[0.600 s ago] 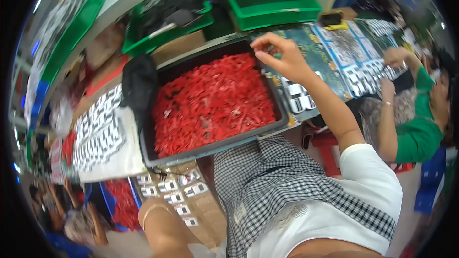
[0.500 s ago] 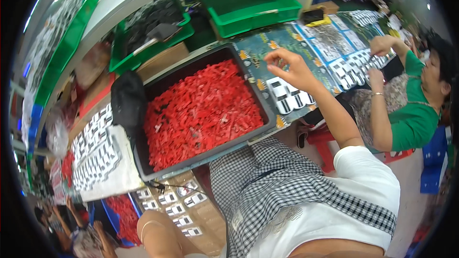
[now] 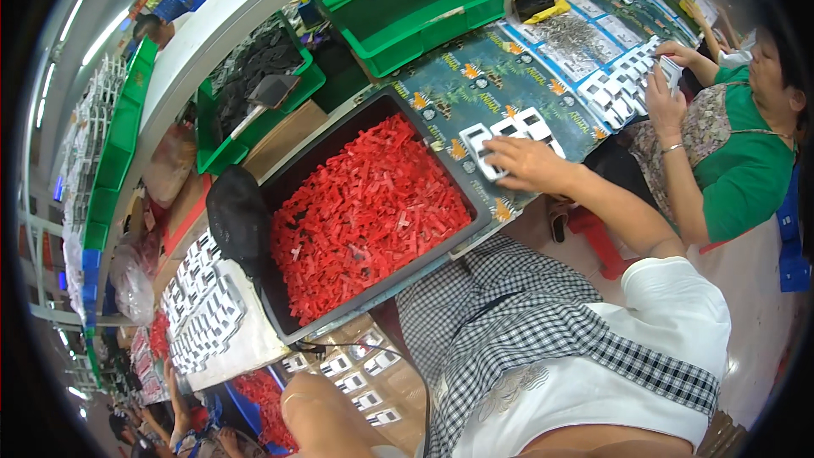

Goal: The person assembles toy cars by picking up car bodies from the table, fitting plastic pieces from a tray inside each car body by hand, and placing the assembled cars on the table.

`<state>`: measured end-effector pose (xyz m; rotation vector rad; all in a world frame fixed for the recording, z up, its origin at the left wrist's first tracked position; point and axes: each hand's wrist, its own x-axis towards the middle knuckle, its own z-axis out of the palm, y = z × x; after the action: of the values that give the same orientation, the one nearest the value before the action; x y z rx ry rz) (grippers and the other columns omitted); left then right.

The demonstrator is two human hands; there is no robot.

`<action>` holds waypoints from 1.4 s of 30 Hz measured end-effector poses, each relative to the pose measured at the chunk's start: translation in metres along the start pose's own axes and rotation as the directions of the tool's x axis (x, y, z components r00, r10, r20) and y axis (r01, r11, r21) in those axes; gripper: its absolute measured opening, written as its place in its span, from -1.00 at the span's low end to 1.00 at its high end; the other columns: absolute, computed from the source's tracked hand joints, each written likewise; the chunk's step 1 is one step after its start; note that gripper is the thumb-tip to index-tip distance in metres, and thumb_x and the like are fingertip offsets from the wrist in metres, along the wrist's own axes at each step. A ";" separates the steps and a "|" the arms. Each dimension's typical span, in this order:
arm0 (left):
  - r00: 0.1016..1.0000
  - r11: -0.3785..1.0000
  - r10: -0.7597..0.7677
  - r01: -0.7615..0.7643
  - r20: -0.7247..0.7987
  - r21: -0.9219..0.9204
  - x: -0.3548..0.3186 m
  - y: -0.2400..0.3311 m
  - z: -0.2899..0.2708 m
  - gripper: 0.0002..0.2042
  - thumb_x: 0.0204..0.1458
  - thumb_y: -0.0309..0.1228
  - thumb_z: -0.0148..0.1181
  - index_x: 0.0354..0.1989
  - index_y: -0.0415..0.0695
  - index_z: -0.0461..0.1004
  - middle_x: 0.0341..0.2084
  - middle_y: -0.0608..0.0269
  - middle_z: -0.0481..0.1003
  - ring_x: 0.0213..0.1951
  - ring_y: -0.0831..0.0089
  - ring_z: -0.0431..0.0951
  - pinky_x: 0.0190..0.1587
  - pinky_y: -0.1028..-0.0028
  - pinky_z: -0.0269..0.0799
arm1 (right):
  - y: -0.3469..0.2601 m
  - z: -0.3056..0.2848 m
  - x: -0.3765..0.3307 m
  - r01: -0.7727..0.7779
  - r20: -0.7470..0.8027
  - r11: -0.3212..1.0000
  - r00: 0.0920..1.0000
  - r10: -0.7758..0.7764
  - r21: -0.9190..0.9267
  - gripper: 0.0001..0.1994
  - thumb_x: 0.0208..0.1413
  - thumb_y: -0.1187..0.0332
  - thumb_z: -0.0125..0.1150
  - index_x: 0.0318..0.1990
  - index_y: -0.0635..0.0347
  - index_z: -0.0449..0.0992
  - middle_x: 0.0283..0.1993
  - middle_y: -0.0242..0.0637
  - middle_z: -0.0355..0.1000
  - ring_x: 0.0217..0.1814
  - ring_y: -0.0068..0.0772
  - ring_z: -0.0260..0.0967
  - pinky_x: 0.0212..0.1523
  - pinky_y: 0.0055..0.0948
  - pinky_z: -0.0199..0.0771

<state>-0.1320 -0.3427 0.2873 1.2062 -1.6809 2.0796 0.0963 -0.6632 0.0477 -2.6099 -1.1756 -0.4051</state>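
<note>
My right hand (image 3: 530,164) reaches over a small group of white plastic casings with dark windows on the patterned table cover. Its fingers are bent down around the nearest casing (image 3: 476,142), with thumb and fingertips at its edge. Behind the hand, more casings (image 3: 532,123) lie close together. My left arm (image 3: 318,416) shows bent at the lower edge; the left hand is out of the picture. A dark tray (image 3: 381,288) heaped with small red plastic pieces (image 3: 373,212) stands just left of my right hand.
On the right, a co-worker in green (image 3: 738,178) holds a white part beside rows of casings (image 3: 615,93). Green bins (image 3: 475,17) stand behind the tray. A black bag (image 3: 236,212) hangs over its left corner. More casings lie on a lower carton (image 3: 398,394).
My right hand has come down from above the table onto the casings, its fingers closing at one. The view has shifted slightly. The co-worker has lifted a white part.
</note>
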 end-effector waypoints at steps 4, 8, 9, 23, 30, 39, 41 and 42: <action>0.929 0.984 0.174 -0.180 -0.327 0.014 -0.060 0.004 0.041 -0.42 0.12 -0.11 0.01 0.23 -0.20 0.13 0.31 0.05 -0.03 0.33 -0.04 -0.21 0.26 -0.18 -0.29 | 0.007 -0.011 0.015 -0.435 -0.329 0.837 0.778 0.535 0.333 -0.78 0.17 0.33 0.03 -0.11 0.27 0.43 -0.24 -0.07 0.46 -0.35 -0.13 0.48 -0.40 -0.39 0.47; 0.927 0.970 -0.244 0.234 0.285 0.070 -0.135 0.001 0.046 -0.59 -0.01 -0.19 0.10 -0.03 -0.17 0.33 -0.08 0.12 0.30 -0.14 0.29 0.23 -0.04 0.08 0.18 | 0.001 -0.039 0.033 -0.292 -0.296 0.570 0.628 0.720 0.768 -0.71 0.26 0.28 -0.06 -0.08 0.37 0.40 -0.42 -0.30 0.40 -0.52 -0.55 0.43 -0.50 -0.59 0.37; 0.647 0.892 -0.372 0.448 0.666 0.063 -0.148 -0.004 0.044 -0.65 -0.16 -0.22 0.25 -0.21 -0.14 0.46 -0.36 0.11 0.44 -0.52 0.23 0.34 -0.35 0.12 0.40 | -0.014 -0.049 0.045 -0.246 -0.279 0.597 0.708 0.649 0.764 -0.71 0.26 0.29 -0.06 -0.07 0.37 0.39 -0.40 -0.29 0.41 -0.50 -0.56 0.43 -0.48 -0.60 0.38; -0.736 -0.844 -0.482 0.536 0.475 -0.025 -0.386 -0.031 0.046 -0.81 0.17 -0.37 -0.03 -0.14 -0.18 0.40 -0.45 0.28 0.48 -0.48 0.47 0.50 -0.43 0.46 0.46 | -0.060 0.033 0.153 -0.023 0.153 0.963 0.988 -0.019 0.268 -0.83 -0.09 0.33 0.22 -0.32 0.16 0.50 -0.28 -0.18 0.45 -0.11 -0.09 0.39 -0.15 -0.15 0.40; -0.779 -0.838 -0.533 0.433 0.329 -0.332 -0.392 -0.036 0.046 -0.70 0.23 -0.21 -0.16 -0.14 -0.20 0.34 -0.42 0.17 0.47 -0.48 0.31 0.53 -0.42 0.34 0.51 | -0.063 0.061 0.163 0.165 0.239 0.963 0.964 -0.112 -0.211 -0.90 -0.26 0.38 0.23 -0.54 0.18 0.53 -0.42 -0.22 0.46 -0.25 -0.18 0.41 -0.29 -0.26 0.36; -0.757 -0.774 -0.591 0.434 0.279 -0.462 -0.397 -0.030 0.052 -0.60 0.26 -0.12 -0.28 -0.02 -0.20 0.32 -0.19 0.17 0.46 -0.20 0.35 0.51 -0.15 0.36 0.46 | -0.106 0.039 0.246 0.084 -0.349 0.994 0.931 -0.103 -0.069 -0.93 -0.24 0.39 0.15 -0.56 0.16 0.49 -0.41 -0.30 0.34 -0.22 -0.29 0.29 -0.28 -0.34 0.27; -0.748 -0.764 -0.615 0.488 0.249 -0.422 -0.392 -0.029 0.056 -0.59 0.27 -0.14 -0.30 0.03 -0.21 0.30 -0.11 0.17 0.42 -0.11 0.38 0.47 -0.08 0.36 0.42 | -0.118 0.052 0.255 0.074 -0.296 0.995 0.951 -0.091 -0.068 -0.90 -0.24 0.38 0.16 -0.52 0.17 0.54 -0.36 -0.28 0.37 -0.15 -0.28 0.29 -0.22 -0.34 0.26; -0.734 -0.770 -0.624 0.519 0.269 -0.372 -0.386 -0.030 0.059 -0.60 0.28 -0.16 -0.31 0.04 -0.20 0.30 -0.07 0.16 0.41 -0.07 0.36 0.45 -0.04 0.34 0.40 | -0.116 0.061 0.257 0.054 -0.253 0.992 0.964 -0.081 -0.112 -0.86 -0.25 0.36 0.18 -0.49 0.17 0.58 -0.30 -0.26 0.40 -0.10 -0.27 0.29 -0.18 -0.34 0.25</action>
<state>0.1619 -0.2621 0.0419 1.1314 0.1661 0.1474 0.1808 -0.3916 0.0939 -2.5099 -1.1841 -0.8127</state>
